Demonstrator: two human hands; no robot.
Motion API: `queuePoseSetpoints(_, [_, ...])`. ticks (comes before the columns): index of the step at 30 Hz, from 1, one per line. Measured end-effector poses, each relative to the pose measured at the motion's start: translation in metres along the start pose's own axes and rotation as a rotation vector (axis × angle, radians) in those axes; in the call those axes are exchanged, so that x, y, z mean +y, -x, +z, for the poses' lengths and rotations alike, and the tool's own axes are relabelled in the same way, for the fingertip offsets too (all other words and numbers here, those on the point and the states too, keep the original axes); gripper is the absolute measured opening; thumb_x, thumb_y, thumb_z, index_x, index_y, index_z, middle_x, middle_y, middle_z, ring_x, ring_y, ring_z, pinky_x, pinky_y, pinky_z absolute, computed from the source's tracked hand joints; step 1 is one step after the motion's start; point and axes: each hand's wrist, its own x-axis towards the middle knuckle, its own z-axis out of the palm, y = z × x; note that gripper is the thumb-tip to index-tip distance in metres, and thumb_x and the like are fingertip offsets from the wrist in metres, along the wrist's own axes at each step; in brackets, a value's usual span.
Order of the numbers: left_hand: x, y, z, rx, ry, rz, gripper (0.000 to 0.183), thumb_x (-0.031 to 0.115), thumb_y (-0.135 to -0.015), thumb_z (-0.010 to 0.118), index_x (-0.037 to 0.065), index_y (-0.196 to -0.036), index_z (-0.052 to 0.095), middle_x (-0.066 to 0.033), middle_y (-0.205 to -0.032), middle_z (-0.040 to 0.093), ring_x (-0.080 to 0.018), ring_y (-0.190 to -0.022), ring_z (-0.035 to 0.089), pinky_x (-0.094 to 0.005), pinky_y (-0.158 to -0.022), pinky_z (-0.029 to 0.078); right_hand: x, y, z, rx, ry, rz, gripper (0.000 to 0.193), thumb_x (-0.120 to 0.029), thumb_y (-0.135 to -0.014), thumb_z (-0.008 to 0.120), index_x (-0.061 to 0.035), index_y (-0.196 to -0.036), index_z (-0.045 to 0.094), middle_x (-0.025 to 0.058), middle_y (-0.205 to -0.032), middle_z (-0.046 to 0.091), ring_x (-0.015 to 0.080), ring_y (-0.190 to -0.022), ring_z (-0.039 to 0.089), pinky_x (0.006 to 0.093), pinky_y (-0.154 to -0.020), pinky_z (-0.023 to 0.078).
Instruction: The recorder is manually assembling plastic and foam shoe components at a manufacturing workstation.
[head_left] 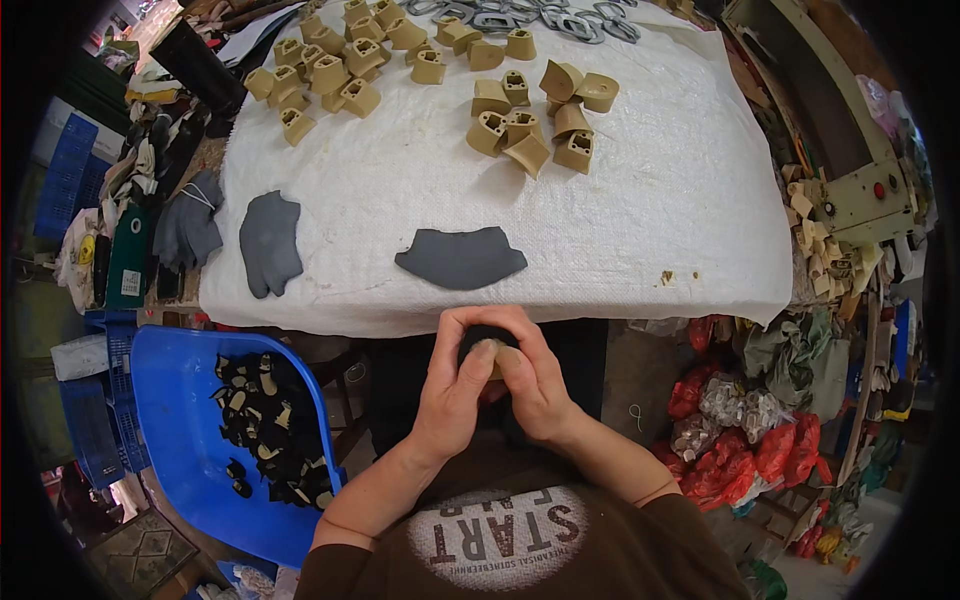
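Observation:
Both my hands come together just off the table's front edge, around a shoe heel (485,334) with dark covering material on it. My left hand (455,385) wraps its left side, and my right hand (535,380) closes round the right. The two thumbs press side by side on the heel; most of it is hidden by my fingers. Straight ahead on the table lies a curved dark grey cover piece (461,258). Another stack of such grey pieces (270,243) rests farther left. Bare tan heels (522,127) stand in a group beyond, with a larger pile of tan heels (328,75) at the back left.
White woven sheeting (640,220) covers the table. At the far edge are grey ring-shaped pieces (500,18). A blue basin (170,400) at my left holds many black-covered heels (265,420). Red plastic bags (720,465) lie low on the right, below a beige machine (865,195).

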Motion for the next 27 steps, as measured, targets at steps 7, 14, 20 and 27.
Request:
queuePoseSetpoints(7, [0.018,0.009,-0.032,0.12,0.318,0.01,0.04,0.04,-0.097,0.027,0.009,-0.117,0.043,-0.0074,-0.089,0.055,-0.0152,-0.067,0.05,-0.0263,-0.054,0.041,0.012,-0.025,-0.022,-0.11,0.07,0.0,0.018,-0.007,-0.087,0.054,-0.0021,-0.104,0.056,0.0103,-0.097,0.056,0.0254,-0.088,0.055,0.0317,-0.076,0.045])
queuePoseSetpoints(14, [0.004,0.06,-0.147,0.974,-0.84,0.357,0.026,0.011,-0.087,0.05,0.0,-0.11,0.053,-0.0102,-0.111,0.053,-0.0219,-0.102,0.05,-0.0318,-0.092,0.037,0.028,-0.06,-0.033,-0.043,0.629,-0.252,0.019,-0.01,-0.076,0.066,-0.0075,-0.094,0.061,0.0071,-0.101,0.056,0.0254,-0.095,0.049,0.0373,-0.084,0.034])
queuePoseSetpoints(20, [0.019,0.124,-0.194,1.493,-1.374,0.263,0.028,0.009,-0.084,0.056,0.003,-0.112,0.056,-0.0108,-0.109,0.054,-0.0233,-0.105,0.048,-0.0335,-0.09,0.036,0.025,-0.077,-0.029,-0.097,0.764,-0.23,0.021,-0.017,-0.074,0.07,-0.0105,-0.093,0.062,0.006,-0.11,0.053,0.0267,-0.102,0.044,0.04,-0.088,0.03])
queuePoseSetpoints(27, [0.022,0.036,-0.131,0.896,-0.707,0.591,0.016,-0.003,-0.084,0.048,0.0,-0.096,0.058,-0.0075,-0.1,0.056,-0.0156,-0.091,0.054,-0.0265,-0.08,0.043,0.033,-0.085,-0.015,-0.162,0.937,-0.258,0.012,-0.015,-0.071,0.069,-0.0093,-0.079,0.062,0.0041,-0.1,0.053,0.0258,-0.098,0.044,0.0398,-0.085,0.03])
